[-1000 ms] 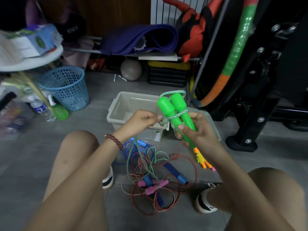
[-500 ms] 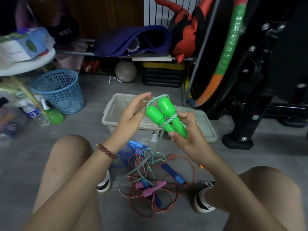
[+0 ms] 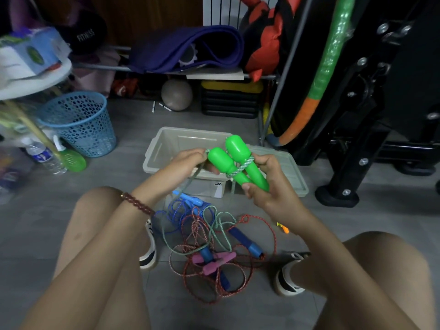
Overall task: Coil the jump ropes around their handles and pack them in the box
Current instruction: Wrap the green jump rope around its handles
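Observation:
My right hand (image 3: 269,186) grips two bright green handles (image 3: 235,160) held side by side above the open beige box (image 3: 166,148). A pale green rope (image 3: 240,169) is wrapped around their necks. My left hand (image 3: 183,166) pinches that rope just left of the handles, and its slack hangs down to the floor. On the floor between my feet lies a tangle of ropes (image 3: 214,248): a red one, a blue one with blue handles (image 3: 245,241), and pink handles (image 3: 214,262).
The box lid (image 3: 292,172) lies right of the box. A blue mesh basket (image 3: 81,122) stands at the left beside a water bottle (image 3: 45,158). A black machine base (image 3: 338,196) sits at the right. A small orange piece (image 3: 283,228) lies on the floor.
My left hand has come down from above the handle tops to their left side, carrying the rope around the handles. The handles stay in my right hand.

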{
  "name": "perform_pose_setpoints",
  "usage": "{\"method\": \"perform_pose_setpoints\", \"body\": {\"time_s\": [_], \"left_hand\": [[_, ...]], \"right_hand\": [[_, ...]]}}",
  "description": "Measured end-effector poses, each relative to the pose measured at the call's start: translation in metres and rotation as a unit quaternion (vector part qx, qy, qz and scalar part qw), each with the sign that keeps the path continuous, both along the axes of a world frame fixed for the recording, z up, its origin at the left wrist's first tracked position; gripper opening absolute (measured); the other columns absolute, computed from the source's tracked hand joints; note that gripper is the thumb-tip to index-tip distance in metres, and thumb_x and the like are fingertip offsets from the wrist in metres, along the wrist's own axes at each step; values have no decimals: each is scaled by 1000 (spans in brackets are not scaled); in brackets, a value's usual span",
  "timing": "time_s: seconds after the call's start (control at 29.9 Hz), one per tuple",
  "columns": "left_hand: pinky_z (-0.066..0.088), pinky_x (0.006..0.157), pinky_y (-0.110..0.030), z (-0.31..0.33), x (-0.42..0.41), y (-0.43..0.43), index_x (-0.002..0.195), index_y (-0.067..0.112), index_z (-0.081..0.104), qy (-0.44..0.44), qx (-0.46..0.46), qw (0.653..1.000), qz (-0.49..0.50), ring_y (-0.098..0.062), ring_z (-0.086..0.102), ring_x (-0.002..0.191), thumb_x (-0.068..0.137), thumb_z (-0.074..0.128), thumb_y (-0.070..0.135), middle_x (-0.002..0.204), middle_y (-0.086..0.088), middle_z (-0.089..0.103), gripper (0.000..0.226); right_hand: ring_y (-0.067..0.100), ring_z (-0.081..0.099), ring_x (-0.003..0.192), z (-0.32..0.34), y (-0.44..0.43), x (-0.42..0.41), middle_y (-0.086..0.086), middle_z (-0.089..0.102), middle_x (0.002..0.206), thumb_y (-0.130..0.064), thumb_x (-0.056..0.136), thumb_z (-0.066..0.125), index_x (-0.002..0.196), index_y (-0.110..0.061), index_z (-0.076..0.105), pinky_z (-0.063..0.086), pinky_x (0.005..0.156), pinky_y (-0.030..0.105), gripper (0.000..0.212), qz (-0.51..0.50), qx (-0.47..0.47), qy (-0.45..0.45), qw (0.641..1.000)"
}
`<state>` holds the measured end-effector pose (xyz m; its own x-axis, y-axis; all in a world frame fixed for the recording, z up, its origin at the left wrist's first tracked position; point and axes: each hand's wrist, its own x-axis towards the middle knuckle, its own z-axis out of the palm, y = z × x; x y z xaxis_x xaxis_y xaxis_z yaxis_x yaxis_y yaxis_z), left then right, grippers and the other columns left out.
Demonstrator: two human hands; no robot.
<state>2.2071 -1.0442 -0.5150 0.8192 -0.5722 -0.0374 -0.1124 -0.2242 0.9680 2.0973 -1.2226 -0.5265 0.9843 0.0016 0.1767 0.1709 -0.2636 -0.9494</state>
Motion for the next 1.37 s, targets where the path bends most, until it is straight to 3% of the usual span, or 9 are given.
{"method": "perform_pose_setpoints", "body": {"time_s": [0.23, 0.5, 0.6, 0.77, 0.9, 1.14, 1.2, 1.27, 1.37], "left_hand": [[39, 45, -17, -26, -13, -15, 73, 15, 50, -17, 21, 998, 55, 0, 41, 41, 101, 35, 12, 59, 0, 42, 32], [40, 66, -31, -23, -13, -16, 73, 22, 54, -99, -22, 986, 130, -11, 46, 61, 98, 42, 11, 63, 4, 48, 30], [42, 86, -22, -9, -10, -7, 93, 17, 58, -67, -106, 981, 147, -8, 55, 88, 95, 51, 13, 92, 0, 60, 9], [32, 107, -23, -4, -18, -5, 127, 29, 46, -123, -91, 988, -10, -4, 37, 132, 69, 71, 40, 136, 9, 45, 64], [30, 105, -36, -12, -30, -16, 110, 25, 61, -387, 72, 919, 20, -14, 40, 123, 64, 69, 56, 128, 4, 47, 56], [36, 89, -33, -18, -30, -15, 122, 32, 56, -419, 188, 888, -31, -13, 44, 101, 70, 58, 27, 106, 12, 50, 52], [40, 86, -37, -20, -36, -18, 123, 29, 54, -443, 207, 872, 15, -17, 49, 99, 66, 50, 19, 103, 7, 54, 58], [46, 85, -37, -20, -37, -20, 116, 21, 59, -397, 155, 900, 95, -18, 55, 94, 66, 46, 2, 98, 3, 56, 55], [46, 88, -34, -18, -9, -4, 106, 16, 63, -305, 95, 923, 215, -19, 57, 96, 64, 40, -15, 100, 0, 58, 56]], "right_hand": [[7, 52, 58, 12, 1, -1, 2, 52, 89, 9, 92, 47, 113, -11, 35, 36, 42, 21, 32, -108, 157, 18, 981], [13, 52, 62, 20, -13, -4, 3, 54, 84, -7, 81, 54, 119, -4, 46, 33, 42, 18, 39, 16, 369, 108, 923], [13, 52, 63, 20, -22, -5, 4, 55, 82, -8, 79, 56, 117, -3, 50, 34, 41, 18, 39, 24, 326, 148, 934], [13, 53, 63, 18, -12, -10, 2, 57, 91, -4, 83, 57, 129, -10, 41, 36, 43, 19, 49, 68, 267, 169, 946], [-1, 54, 66, 2, -4, -8, -8, 52, 96, 14, 86, 54, 120, -12, 18, 42, 57, 12, 56, 16, -33, 81, 996], [21, 53, 78, -9, -9, -7, 12, 52, 98, -4, 87, 57, 102, -24, 24, 43, 69, 34, 42, 66, -237, 69, 967], [25, 54, 84, -7, -8, -6, 13, 52, 103, -6, 87, 57, 99, -30, 25, 45, 76, 41, 42, 95, -224, 103, 964], [16, 53, 84, -6, -13, -8, 9, 52, 113, -9, 87, 58, 98, -37, 25, 45, 78, 37, 45, 123, -227, 154, 954], [11, 53, 100, -3, -30, -13, 0, 51, 127, -12, 88, 60, 123, -30, 27, 41, 84, 29, 51, 114, -343, 203, 910]]}}
